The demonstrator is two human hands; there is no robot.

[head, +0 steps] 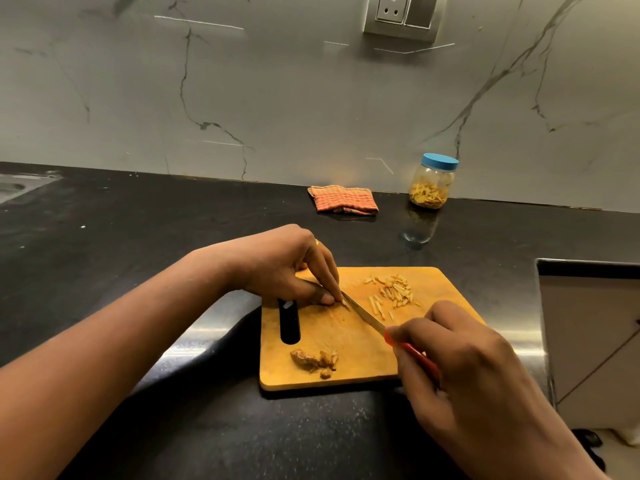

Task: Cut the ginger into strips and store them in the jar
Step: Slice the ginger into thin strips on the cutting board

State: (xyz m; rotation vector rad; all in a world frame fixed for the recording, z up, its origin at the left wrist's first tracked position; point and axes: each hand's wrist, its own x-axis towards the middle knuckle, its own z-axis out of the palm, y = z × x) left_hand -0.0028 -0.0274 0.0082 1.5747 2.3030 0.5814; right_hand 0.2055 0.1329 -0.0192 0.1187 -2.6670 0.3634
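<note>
Black counter (pixel 138 237) carries everything. The board (pixel 363 365) lies flat on it under both hands, with its slot just to the near side of the left thumb. The right hand (pixel 460 362) is wrapped round the red handle of the knife (pixel 363 315). The blade runs away from that grip, up and to the left, and its tip meets the left fingertips. The left hand (pixel 284 268) is arched over the board's far-left corner. Its thumb and fingers are curled down and pin a sliver (pixel 344 303) of ginger to the wood, right at the blade edge. How much ginger sits under the fingers can't be told. The cloth (pixel 343 199) lies folded, well beyond the left hand, close to the wall. The jar (pixel 433 187) stands well beyond the knife grip and just right of the cloth, blue lid on, lower part filled with yellow strips. The cut strips (pixel 396 291) are in a loose pile on the board on the far side of the blade, between the two hands, apart from both. An uncut chunk (pixel 313 362) lies near the board's front edge, left of the right hand and on the near side of the left-hand pinch, with nothing touching it.
</note>
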